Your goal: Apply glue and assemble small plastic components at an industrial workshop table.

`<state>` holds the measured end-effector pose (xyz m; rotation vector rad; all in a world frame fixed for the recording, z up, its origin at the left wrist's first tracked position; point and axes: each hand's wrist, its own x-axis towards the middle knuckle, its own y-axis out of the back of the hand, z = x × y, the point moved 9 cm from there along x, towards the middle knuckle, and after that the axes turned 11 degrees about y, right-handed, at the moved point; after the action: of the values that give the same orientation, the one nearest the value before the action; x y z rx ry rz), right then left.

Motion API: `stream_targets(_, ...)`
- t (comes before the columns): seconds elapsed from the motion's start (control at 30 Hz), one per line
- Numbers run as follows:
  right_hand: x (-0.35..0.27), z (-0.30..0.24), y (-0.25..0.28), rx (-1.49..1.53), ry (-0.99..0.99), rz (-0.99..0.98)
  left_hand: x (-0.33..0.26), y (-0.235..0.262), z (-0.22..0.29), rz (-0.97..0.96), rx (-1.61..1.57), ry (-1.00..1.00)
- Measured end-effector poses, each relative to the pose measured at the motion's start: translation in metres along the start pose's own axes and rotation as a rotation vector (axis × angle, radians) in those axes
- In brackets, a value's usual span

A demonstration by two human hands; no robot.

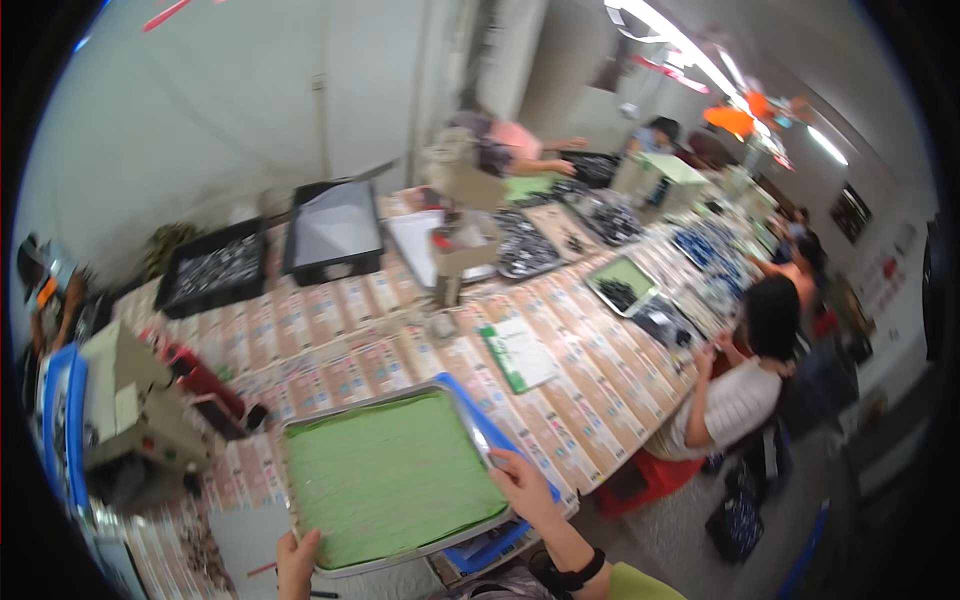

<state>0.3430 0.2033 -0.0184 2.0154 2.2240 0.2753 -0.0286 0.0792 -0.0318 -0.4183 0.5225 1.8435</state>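
Tray (470, 422): over the bench (590, 400), lined with a green sheet (390, 480)
Left hand (298, 562): fingers pinching its near-left corner
Right hand (525, 487): fingers pinching its right rim

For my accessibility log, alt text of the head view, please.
A person's left hand and right hand hold a green-lined metal tray by its edges at a long table. Black bins stand beyond; a seated co-worker is at right.
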Motion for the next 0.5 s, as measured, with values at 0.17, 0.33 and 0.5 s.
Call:
stream_targets(0.17, -0.001, -0.021, 0.068, -0.176, 0.099, 0.068, -0.015, -0.062, 0.010, 0.042, 0.052, 0.239)
stream_targets(0.33, -0.023, -0.022, 0.088, -0.008, 0.088, 0.178, -0.006, -0.074, 0.030, -0.110, -0.204, -0.089)
stream_targets(0.5, -0.045, -0.004, 0.132, 0.353, -0.016, 0.117, -0.043, -0.131, 0.050, -0.138, -0.152, -0.105)
